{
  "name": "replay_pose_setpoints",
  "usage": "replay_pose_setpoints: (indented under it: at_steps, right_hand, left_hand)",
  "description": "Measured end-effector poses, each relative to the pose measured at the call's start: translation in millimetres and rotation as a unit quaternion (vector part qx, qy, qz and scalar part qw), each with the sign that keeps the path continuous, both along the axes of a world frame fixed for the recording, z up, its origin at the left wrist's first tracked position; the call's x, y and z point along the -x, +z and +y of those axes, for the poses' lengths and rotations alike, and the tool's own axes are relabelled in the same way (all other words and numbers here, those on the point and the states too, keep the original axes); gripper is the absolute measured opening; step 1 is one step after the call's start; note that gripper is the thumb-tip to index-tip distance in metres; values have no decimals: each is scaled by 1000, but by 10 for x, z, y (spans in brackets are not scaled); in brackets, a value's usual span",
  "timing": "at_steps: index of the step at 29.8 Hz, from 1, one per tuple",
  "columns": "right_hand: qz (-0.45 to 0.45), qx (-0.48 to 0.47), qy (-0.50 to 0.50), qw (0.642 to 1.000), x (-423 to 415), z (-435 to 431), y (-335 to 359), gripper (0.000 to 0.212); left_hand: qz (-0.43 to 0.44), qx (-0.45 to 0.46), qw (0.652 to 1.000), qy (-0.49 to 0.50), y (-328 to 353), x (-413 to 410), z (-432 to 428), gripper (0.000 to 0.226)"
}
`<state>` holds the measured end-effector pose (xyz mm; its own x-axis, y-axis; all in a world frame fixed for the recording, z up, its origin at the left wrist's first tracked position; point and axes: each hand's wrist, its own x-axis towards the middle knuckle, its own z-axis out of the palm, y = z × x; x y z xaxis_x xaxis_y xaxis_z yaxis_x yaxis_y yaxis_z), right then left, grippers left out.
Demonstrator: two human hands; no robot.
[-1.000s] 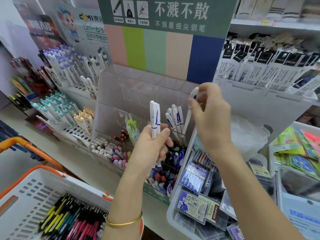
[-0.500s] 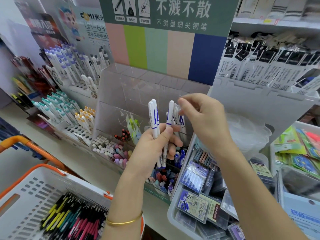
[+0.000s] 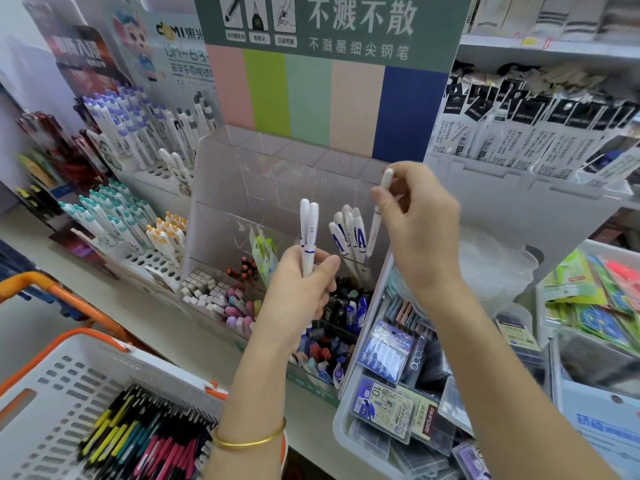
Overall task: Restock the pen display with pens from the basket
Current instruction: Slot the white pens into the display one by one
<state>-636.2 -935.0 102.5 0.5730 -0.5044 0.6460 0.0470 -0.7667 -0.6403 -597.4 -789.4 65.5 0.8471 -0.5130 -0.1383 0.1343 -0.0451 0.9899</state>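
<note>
My left hand (image 3: 299, 289) grips two white pens with blue bands (image 3: 309, 233), held upright in front of the clear acrylic pen display (image 3: 242, 168). My right hand (image 3: 420, 230) pinches a single white pen (image 3: 379, 213) by its upper part, its lower end hanging beside several white-and-blue pens (image 3: 348, 235) that stand in the display's right compartment. At the lower left is the white basket with orange handles (image 3: 72, 368), holding several yellow, teal, pink and black pens (image 3: 145, 441).
White racks of capped pens (image 3: 131, 140) rise at the left. A clear bin of packaged refills (image 3: 391, 407) sits at the lower right under my right forearm. Hanging black-and-white packs (image 3: 540, 133) fill the shelf at the right. Erasers and small caps (image 3: 221, 296) lie in the display's front trays.
My right hand took one pen from the bundle in my left hand, raised it and carried it right over the display's right compartment. My left hand now holds two pens.
</note>
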Motion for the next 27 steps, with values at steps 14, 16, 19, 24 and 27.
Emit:
replay_pose_setpoints:
  at_steps: [14,16,19,24,27]
  right_hand:
    - [114,147,-98,978,-35,24,-163,15]
    - [45,96,-67,992,-3,27,-111,9]
    - [54,-41,46,997,48,90,5,12]
    - [100,-244,203,943,76,137,32,6]
    - [-16,-272,112,956,51,53,92,7]
  left_hand:
    - [20,86,995,-41,67,41,30,13]
    - [18,90,994,-54,75,41,26,14]
    - [15,93,992,-86,94,55,12,14]
    - [-1,72,991,-115,106,67,7,21]
    - [24,79,993,-81,121,43,14,20]
